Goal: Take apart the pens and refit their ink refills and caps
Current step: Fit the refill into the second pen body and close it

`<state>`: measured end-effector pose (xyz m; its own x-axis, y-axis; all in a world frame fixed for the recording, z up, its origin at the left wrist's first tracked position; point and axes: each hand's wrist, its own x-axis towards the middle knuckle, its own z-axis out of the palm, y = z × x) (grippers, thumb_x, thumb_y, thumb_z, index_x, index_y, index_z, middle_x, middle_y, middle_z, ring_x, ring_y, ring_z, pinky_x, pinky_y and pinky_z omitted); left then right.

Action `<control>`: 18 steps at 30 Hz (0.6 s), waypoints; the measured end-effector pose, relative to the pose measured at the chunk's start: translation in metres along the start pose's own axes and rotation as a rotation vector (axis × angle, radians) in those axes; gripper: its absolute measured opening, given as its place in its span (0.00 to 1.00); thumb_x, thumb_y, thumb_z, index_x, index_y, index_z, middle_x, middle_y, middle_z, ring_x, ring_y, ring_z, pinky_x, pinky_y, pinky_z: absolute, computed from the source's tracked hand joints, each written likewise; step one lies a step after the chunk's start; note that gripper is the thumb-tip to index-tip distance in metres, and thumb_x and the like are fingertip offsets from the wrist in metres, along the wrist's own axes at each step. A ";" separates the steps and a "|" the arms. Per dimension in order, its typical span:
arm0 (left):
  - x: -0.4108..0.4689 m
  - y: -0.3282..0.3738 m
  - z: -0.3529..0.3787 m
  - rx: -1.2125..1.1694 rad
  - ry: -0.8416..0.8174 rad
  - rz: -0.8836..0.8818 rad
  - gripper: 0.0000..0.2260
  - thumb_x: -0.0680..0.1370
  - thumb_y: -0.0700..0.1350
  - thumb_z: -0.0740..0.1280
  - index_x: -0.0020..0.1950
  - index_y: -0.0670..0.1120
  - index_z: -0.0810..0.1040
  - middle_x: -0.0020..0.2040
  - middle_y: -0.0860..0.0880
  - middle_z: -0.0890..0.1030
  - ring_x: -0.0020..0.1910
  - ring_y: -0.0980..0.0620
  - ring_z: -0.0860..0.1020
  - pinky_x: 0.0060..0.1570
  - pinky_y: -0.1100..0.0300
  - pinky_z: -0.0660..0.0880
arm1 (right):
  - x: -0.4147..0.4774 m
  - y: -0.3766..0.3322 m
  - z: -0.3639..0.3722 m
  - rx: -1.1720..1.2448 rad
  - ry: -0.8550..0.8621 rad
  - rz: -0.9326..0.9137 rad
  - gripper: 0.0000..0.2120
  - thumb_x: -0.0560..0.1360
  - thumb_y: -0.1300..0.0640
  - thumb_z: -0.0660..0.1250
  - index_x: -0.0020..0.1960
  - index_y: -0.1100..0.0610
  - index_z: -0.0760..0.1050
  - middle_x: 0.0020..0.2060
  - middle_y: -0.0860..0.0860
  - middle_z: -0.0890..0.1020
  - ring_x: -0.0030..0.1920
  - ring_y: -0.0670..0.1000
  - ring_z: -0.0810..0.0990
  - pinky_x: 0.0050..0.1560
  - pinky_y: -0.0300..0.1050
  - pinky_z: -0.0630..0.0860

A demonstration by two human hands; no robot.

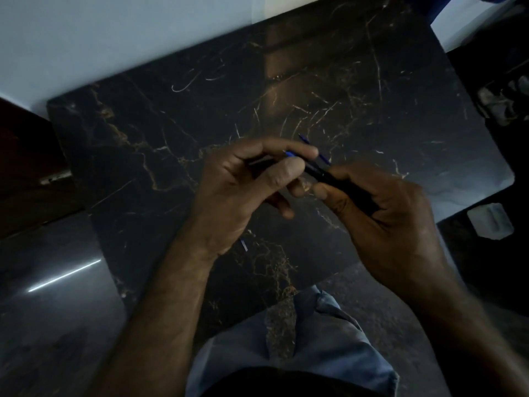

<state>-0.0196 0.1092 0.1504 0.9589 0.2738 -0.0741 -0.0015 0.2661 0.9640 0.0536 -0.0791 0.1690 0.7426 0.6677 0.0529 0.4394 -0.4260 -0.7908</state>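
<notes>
My left hand (246,179) is curled over the middle of the table, thumb and forefinger pinched together on a slim blue piece (291,154) whose end shows just between the fingertips; in this dim light I cannot tell whether it is a refill or a cap. My other fingers are folded loosely under the palm. My right hand (383,213) is closed round a dark pen barrel (340,183), the thumb lying along its near side and the fingers wrapped behind it, so the barrel slants up and to the left, its open end meeting the blue piece right at my left fingertips. Both hands are held just above the surface, close together, almost touching at the thumbs. On the table just beyond my left forefinger lie two thin blue pieces, one short blue sliver (304,138) farther off and another blue sliver (325,158) nearer the barrel, both angled the same way; what they are is too small to say. A small pale scrap (243,245) lies on the table beside my left wrist. The table (171,133) is black marble with pale gold veins and rounded corners, set against a pale wall (86,38). My knee in blue denim (323,339) shows below the table's near edge, over a glossy dark floor (51,296).
</notes>
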 end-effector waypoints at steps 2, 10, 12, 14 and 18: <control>-0.001 -0.003 0.002 0.058 0.097 0.045 0.01 0.80 0.39 0.72 0.49 0.42 0.84 0.39 0.42 0.85 0.32 0.54 0.83 0.29 0.61 0.79 | 0.002 0.000 0.000 -0.023 -0.012 -0.021 0.09 0.84 0.54 0.68 0.55 0.57 0.84 0.37 0.43 0.79 0.35 0.41 0.75 0.37 0.29 0.68; -0.002 -0.001 0.011 -0.074 0.005 0.045 0.10 0.81 0.42 0.66 0.60 0.42 0.77 0.40 0.47 0.83 0.34 0.52 0.81 0.31 0.57 0.78 | 0.005 -0.002 -0.001 -0.005 0.005 -0.084 0.08 0.84 0.54 0.68 0.57 0.56 0.84 0.43 0.44 0.83 0.41 0.42 0.80 0.40 0.33 0.74; -0.004 -0.001 0.012 -0.028 0.011 0.092 0.07 0.81 0.38 0.68 0.58 0.42 0.80 0.41 0.49 0.84 0.36 0.52 0.83 0.30 0.57 0.79 | 0.005 -0.001 -0.006 -0.017 0.004 -0.087 0.08 0.84 0.54 0.68 0.57 0.56 0.84 0.43 0.47 0.84 0.41 0.45 0.81 0.40 0.36 0.76; -0.004 -0.001 0.016 0.025 0.070 0.119 0.01 0.80 0.38 0.69 0.51 0.42 0.80 0.37 0.51 0.84 0.31 0.51 0.82 0.28 0.58 0.78 | 0.005 0.000 -0.008 -0.025 -0.008 -0.080 0.08 0.84 0.54 0.69 0.57 0.57 0.85 0.44 0.49 0.85 0.41 0.46 0.82 0.40 0.40 0.76; -0.002 0.003 0.024 -0.028 0.117 0.103 0.05 0.80 0.44 0.68 0.50 0.42 0.76 0.33 0.48 0.79 0.27 0.49 0.79 0.27 0.59 0.75 | 0.004 -0.002 -0.007 0.035 -0.024 -0.079 0.08 0.85 0.55 0.69 0.58 0.57 0.85 0.45 0.50 0.86 0.44 0.50 0.85 0.42 0.47 0.79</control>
<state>-0.0148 0.0876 0.1598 0.9136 0.4065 -0.0060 -0.1076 0.2560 0.9607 0.0591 -0.0799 0.1750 0.6935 0.7133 0.1015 0.4780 -0.3502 -0.8055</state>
